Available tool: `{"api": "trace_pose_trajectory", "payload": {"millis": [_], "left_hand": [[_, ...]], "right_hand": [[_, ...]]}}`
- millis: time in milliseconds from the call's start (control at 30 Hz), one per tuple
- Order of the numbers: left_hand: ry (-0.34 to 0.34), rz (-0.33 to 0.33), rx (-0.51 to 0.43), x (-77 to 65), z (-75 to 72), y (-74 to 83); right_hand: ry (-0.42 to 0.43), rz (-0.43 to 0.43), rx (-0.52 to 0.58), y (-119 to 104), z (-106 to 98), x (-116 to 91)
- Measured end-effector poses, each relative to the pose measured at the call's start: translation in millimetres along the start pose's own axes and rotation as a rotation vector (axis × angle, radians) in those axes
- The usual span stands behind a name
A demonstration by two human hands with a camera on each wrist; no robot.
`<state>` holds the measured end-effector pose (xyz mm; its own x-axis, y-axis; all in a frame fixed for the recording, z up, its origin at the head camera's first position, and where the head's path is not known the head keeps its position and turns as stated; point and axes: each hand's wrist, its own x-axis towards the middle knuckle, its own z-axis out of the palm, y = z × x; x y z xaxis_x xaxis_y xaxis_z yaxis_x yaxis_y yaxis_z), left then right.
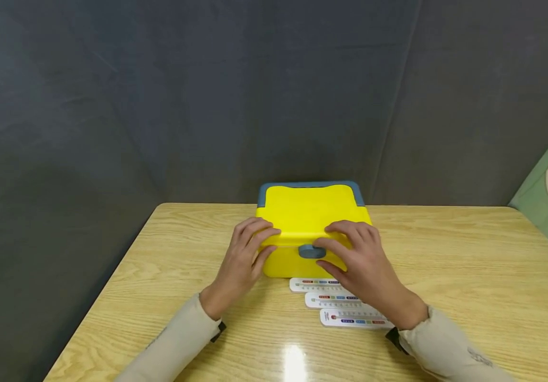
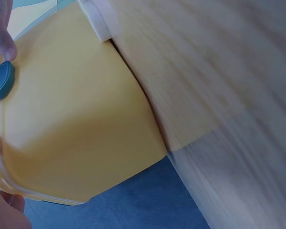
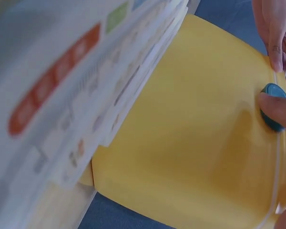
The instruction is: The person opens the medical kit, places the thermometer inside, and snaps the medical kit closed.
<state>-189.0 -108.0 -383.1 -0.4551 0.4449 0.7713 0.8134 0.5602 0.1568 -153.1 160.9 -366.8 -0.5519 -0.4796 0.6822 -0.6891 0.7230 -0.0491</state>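
The right hand (image 1: 366, 265) is gripping with bent fingers at the rounded blue-grey latch (image 1: 311, 252) of a yellow, boxy plastic case (image 1: 312, 212); the left hand (image 1: 240, 260) is grasping the case's front left edge. The case is standing, lid down, on a pale wood-grain bench (image 1: 197, 249). Three flat white scale-marked strips (image 1: 328, 301) are lying just before it, a dark cloth (image 1: 278, 95) hanging behind.

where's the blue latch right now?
Head view: the blue latch is mid-front on the yellow box, at the lid's edge, between left hand and right hand, nearer the right.
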Motion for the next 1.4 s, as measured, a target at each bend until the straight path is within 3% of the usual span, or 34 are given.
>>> {"api": "trace_pose_trajectory", "payload": {"millis": [300,833,1167,1400], "left_hand": [[0.023,0.019,0.024,0.2,-1.2,-0.7],[-0.021,0.016,0.069,4.2,-1.6,3.1],[-0.064,0.021,0.124,4.8,-1.7,3.3],[-0.06,0.021,0.141,0.7,-7.2,5.6]], "right_hand": [[0.092,-0.004,-0.049,-4,12,5],[0.127,-0.028,-0.1,0,9,3],[0.098,-0.059,-0.139,3,9,0],[0.027,-0.031,-0.105,-4,4,-1]]}}
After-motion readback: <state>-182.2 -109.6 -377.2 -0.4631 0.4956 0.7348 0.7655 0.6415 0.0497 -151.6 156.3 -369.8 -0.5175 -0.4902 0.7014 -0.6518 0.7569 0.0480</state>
